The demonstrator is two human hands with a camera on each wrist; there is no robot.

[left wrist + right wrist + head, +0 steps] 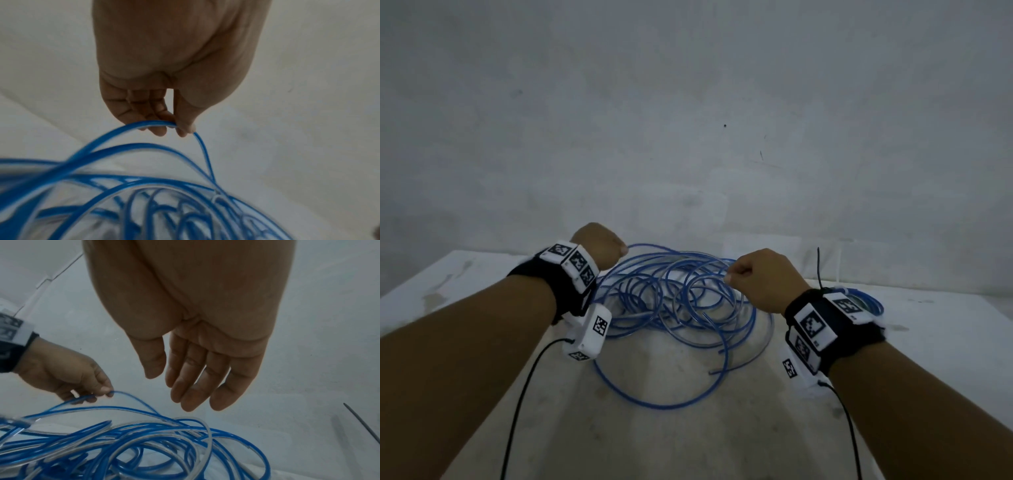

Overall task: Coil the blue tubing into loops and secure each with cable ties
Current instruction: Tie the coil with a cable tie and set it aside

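The left hand (164,91) pinches one strand of the blue tubing (674,308) between thumb and fingertips, lifting it, probably to free a length for coiling. The tubing sprawls as one loose tangle on the white surface (688,428) between both hands. The right hand (197,353) hangs above it with relaxed fingers, holding nothing. Farther right lies one tied coil (869,303), one black cable tie (819,270) standing up beside it.

The tubing (674,308) is bright blue with some clear, silvery-looking strands mixed in, sitting on a dull off-white worktop (482,274) with greyish smudges, against a plain grey-white wall (688,102), and both wrist straps (835,325) are black with white blocks carrying black-and-white square marker patterns.
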